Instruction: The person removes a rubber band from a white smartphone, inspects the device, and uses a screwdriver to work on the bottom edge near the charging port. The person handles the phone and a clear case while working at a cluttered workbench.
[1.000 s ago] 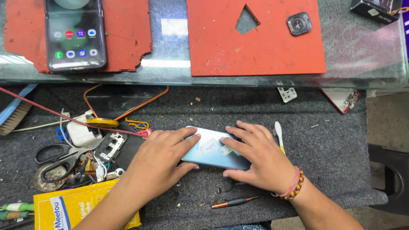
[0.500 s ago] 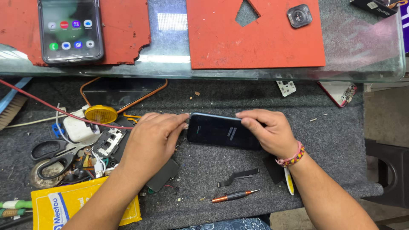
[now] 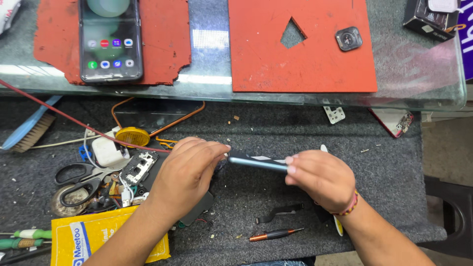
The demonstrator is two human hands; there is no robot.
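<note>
Gripping phone (image 3: 257, 162) edge-on, left hand (image 3: 189, 172) and right hand (image 3: 322, 180) pinching opposite ends | step: turning it over | next: steady grip, probably.

Glossy phone over rough grey felt.
The phone (image 3: 257, 162) shows a smooth, shiny pale-blue edge, pinched between left hand (image 3: 189, 172) and right hand (image 3: 320, 177). Under it, the mat (image 3: 276, 128) looks like coarse, matt cloth. Up top, a glass shelf (image 3: 419, 83) gleams beneath matt red rubbery pads (image 3: 315, 59). The screwdriver (image 3: 276, 234) looks metallic and coppery; the yellow box (image 3: 98, 239) is glossy card.
</note>
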